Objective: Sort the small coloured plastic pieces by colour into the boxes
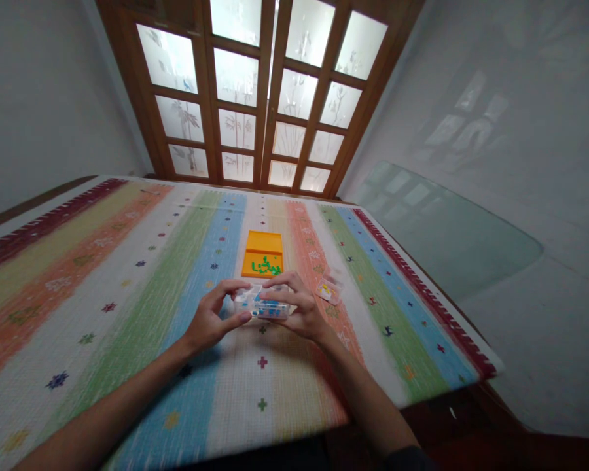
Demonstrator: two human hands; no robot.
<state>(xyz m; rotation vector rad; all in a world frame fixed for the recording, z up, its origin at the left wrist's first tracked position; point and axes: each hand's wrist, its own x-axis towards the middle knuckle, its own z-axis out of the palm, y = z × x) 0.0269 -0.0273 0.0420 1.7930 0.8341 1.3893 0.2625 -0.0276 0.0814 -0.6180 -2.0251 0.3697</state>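
Between both hands is a clear plastic box (260, 304) with small blue pieces inside, raised a little above the striped tablecloth. My left hand (214, 315) grips its left end, thumb along the near side and fingers over the top. My right hand (298, 306) is closed around the right end, its fingers lying across the top. Just beyond the box lies an open yellow case (264, 242), with several small green pieces (266, 267) in its nearer half. To the right of my right hand sits a small clear container (328, 291) holding yellow pieces.
A striped, patterned cloth (186, 242) covers the table. Its right edge runs beside a white wall (544, 163), where a pale glass-like panel (446, 222) stands. Wooden doors with frosted panes (238, 127) are beyond the far edge.
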